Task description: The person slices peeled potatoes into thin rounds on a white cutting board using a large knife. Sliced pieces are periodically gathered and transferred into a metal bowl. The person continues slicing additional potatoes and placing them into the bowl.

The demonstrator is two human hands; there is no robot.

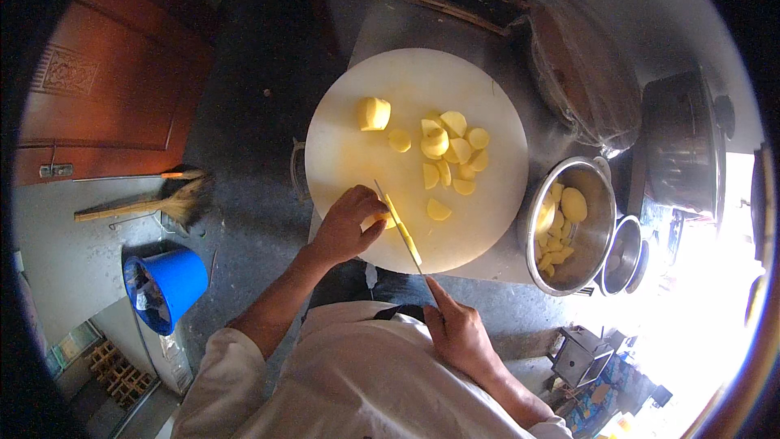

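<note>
My left hand grips a piece of peeled potato near the front edge of a round white cutting board. A kitchen knife is in my right hand, its blade slanting over the board just right of that piece. Thin yellow slices lie along the blade. Farther back, a larger cut potato and a round slice rest on the board. Several cut pieces are grouped right of the centre, with one slice in front of them.
Right of the board stands a steel bowl holding potatoes and cut pieces, with a smaller metal bowl beside it. Behind are a plastic-covered container and a large metal pot. A blue bucket stands on the left.
</note>
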